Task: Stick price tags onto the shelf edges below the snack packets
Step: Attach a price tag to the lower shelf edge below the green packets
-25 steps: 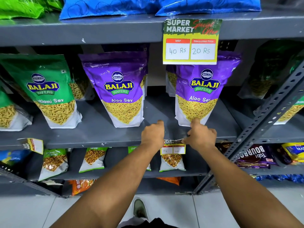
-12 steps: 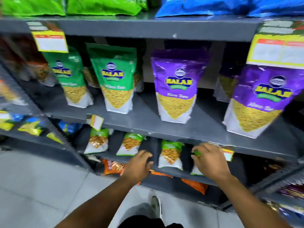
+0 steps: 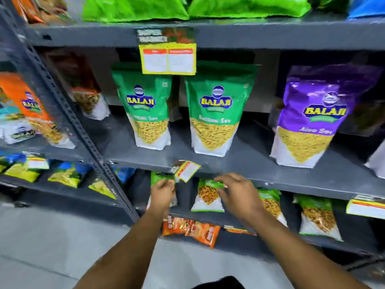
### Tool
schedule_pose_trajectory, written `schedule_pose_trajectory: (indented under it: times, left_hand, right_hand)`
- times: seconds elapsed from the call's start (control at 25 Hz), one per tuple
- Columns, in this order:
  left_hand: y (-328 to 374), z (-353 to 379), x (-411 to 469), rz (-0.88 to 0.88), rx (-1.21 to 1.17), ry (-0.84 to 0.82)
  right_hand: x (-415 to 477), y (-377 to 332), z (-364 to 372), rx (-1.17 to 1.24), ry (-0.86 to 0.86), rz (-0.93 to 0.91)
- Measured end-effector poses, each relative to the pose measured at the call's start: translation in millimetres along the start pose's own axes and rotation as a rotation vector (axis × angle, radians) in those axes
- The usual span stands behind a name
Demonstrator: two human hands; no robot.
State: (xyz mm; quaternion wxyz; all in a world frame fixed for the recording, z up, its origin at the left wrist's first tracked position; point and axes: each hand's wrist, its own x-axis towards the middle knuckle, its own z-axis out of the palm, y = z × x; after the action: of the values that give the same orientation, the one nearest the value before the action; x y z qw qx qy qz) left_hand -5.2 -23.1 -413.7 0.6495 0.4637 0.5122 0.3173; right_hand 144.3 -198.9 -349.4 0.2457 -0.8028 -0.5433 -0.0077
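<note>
A small yellow price tag hangs tilted on the grey middle shelf edge, below two green Balaji sev packets. My left hand is just below and left of that tag, fingers curled, with nothing visible in it. My right hand is below and right of the tag, fingers apart, in front of a small green packet. Neither hand touches the tag. A larger yellow price tag is stuck on the upper shelf edge.
A purple Aloo Sev packet stands to the right. A slotted grey upright divides the shelving; orange packets sit left of it. Other tags show at the far right and far left. Orange packets lie on the bottom shelf.
The view has swung left, from the purple packets to the green ones. Both hands left the tag under the purple packets and moved left to the tilted tag.
</note>
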Motion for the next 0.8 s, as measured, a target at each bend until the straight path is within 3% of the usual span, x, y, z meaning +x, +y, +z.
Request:
schedule_pose_trajectory:
  times: [0.12,0.24,0.52,0.6,0.68,0.8]
  left_hand:
    - [18.0,-1.1,8.0,-0.134,-0.250,-0.128]
    - [26.5,3.0,8.0,-0.144,-0.229,-0.102]
    - [38.5,10.1,15.4,-0.138,-0.256,-0.018]
    - [37.0,-1.2,19.1,0.001,-0.097,-0.011]
    - [26.2,-22.8,22.0,0.238,0.164,-0.105]
    - [16.1,-51.8,23.5,0.507,0.501,-0.275]
  right_hand:
    - [46.3,-52.5,22.6,-0.015,-0.041,-0.020]
    - [71.1,-74.3,36.6,-0.126,-0.118,-0.010]
    - [100.1,-83.4,37.0,-0.234,-0.015,0.067]
    - [88.9,-77.8,41.1,-0.110,0.002,0.156]
    - [68.1,-68.8,49.3,0.034,0.008,0.254]
    - [54.3,-60.2,63.4,-0.114,-0.057,0.244]
